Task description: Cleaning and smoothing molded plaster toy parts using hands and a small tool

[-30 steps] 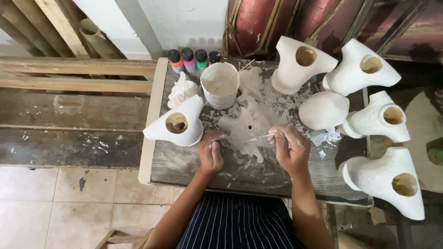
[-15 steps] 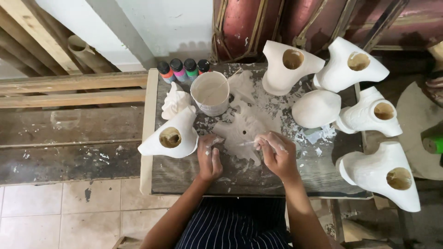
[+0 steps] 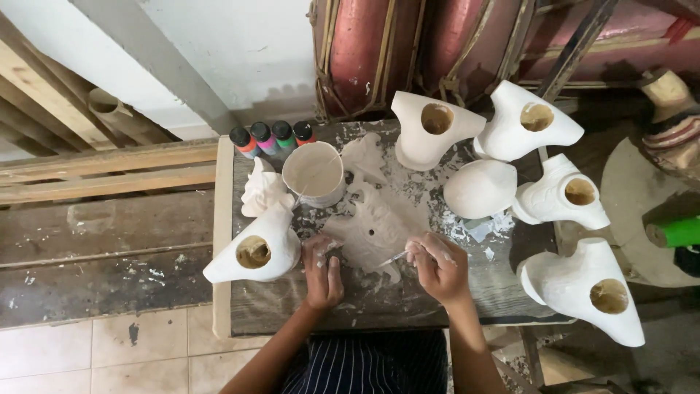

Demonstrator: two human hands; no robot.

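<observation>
A flat white mask-like piece (image 3: 375, 230) lies on a small wooden table (image 3: 277, 317), dusted with white flakes. My left hand (image 3: 322, 270) presses on its lower left edge. My right hand (image 3: 437, 268) grips a thin tool (image 3: 394, 257) whose tip touches the piece's right side. A white cup (image 3: 313, 174) stands just beyond the piece.
Several white hollow moulded shapes ring the table: one at the left (image 3: 255, 252), two at the back (image 3: 430, 128), others on the right (image 3: 587, 288). Small paint bottles (image 3: 271, 138) line the back left edge. Wooden planks (image 3: 102, 226) lie left; a green cylinder (image 3: 674, 232) at right.
The view has shifted, so the table sits higher and more central. Both hands stay on the white piece; the right hand with the tool has moved slightly along it.
</observation>
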